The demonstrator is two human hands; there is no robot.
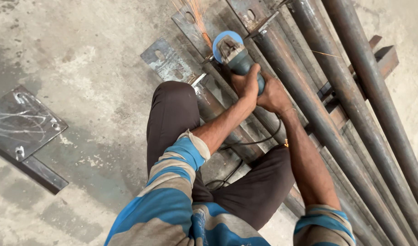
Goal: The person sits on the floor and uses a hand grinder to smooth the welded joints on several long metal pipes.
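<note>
Both hands are wrapped tight around the grey and blue angle grinder (236,57): the left hand (246,83) grips the body from the near side, and the right hand (273,94) holds the back end just beside it, fingers curled shut on the tool. The grinder's round blue guard sits right at the spot where a flat grey steel plate with a slot hole (190,25) joins a long rusty steel pipe (304,91). Orange sparks (197,13) fly up and away from the person, so the wheel is cutting into the metal now. I would say the work on this joint is under way and not finished, and I cannot tell how clean the joint is under the guard. More plates and pipes lie next to it; whether they are done I cannot tell. Room is tight on the right, where the pipes lie side by side and touch. The person's knees in dark trousers (172,114) sit close on both sides of the pipe. The black power cord (245,143) loops between the legs, near the arms. To the left, the grey concrete floor (81,59) is open, with one more square steel plate (19,123) lying well apart.
</note>
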